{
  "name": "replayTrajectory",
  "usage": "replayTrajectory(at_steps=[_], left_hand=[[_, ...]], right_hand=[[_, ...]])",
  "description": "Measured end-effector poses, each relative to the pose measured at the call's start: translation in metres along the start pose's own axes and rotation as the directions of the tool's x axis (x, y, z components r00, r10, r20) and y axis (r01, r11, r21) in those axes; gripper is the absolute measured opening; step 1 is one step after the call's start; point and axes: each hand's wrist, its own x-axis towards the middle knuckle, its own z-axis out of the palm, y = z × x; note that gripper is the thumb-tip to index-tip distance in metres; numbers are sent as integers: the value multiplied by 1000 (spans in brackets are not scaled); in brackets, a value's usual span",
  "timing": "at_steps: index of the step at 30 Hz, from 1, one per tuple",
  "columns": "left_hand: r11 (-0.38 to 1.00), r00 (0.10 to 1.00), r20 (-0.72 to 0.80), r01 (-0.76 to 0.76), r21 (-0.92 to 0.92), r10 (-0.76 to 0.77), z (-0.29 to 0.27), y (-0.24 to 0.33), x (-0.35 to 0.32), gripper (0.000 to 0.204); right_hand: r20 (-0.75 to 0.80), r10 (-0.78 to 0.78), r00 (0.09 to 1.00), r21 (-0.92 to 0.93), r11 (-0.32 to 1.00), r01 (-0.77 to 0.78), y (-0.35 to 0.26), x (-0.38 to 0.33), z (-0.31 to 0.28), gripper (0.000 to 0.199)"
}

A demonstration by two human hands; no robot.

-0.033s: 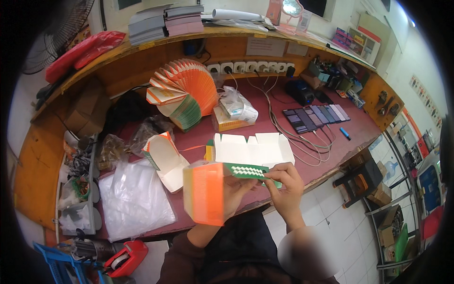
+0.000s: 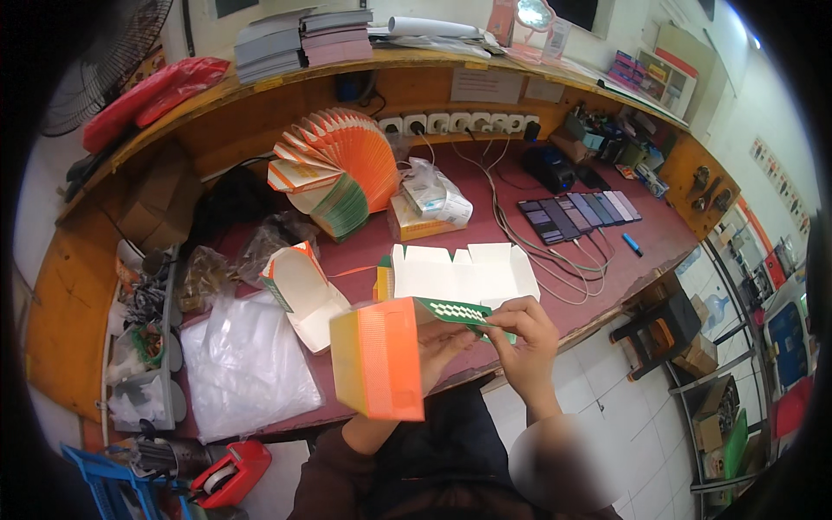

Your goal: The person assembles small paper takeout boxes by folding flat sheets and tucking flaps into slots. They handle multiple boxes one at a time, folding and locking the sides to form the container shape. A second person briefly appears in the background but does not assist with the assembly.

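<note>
An orange cardboard box (image 2: 377, 360) is held up over the near edge of the dark red worktable (image 2: 607, 251). My left hand (image 2: 440, 345) grips it from behind and is mostly hidden by the box. My right hand (image 2: 524, 338) pinches the box's green flap (image 2: 451, 310), which has a white dotted pattern and sticks out to the right. Just beyond the hands lies a flat unfolded white carton (image 2: 459, 273).
An open orange-and-white carton (image 2: 299, 290) lies to the left, beside clear plastic bags (image 2: 243, 364). A fanned stack of flat orange cartons (image 2: 334, 169) stands further back. A row of phones (image 2: 576, 212) with cables lies at right, and a red tape dispenser (image 2: 230, 472) at lower left.
</note>
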Motion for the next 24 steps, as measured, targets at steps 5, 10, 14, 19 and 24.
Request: replayTrajectory(at_steps=[5, 10, 14, 19, 24], left_hand=[[986, 991, -23, -126, 105, 129, -3, 4, 1, 19], [832, 992, -126, -87, -547, 21, -2, -11, 10, 29], [613, 996, 5, 60, -788, -91, -17, -9, 12, 27], [87, 973, 222, 227, -970, -61, -37, 4, 16, 38], [754, 997, -2, -58, -655, 75, 6, 3, 8, 41]], right_hand=[[121, -6, 993, -11, 1000, 7, -11, -1, 1, 24], [376, -139, 916, -262, 932, 249, -18, 1, 10, 63], [343, -241, 908, -405, 835, 374, -6, 11, 4, 59], [-27, -391, 920, -233, 897, 375, 12, 24, -16, 39], [-67, -396, 916, -240, 897, 370, 7, 11, 3, 34]])
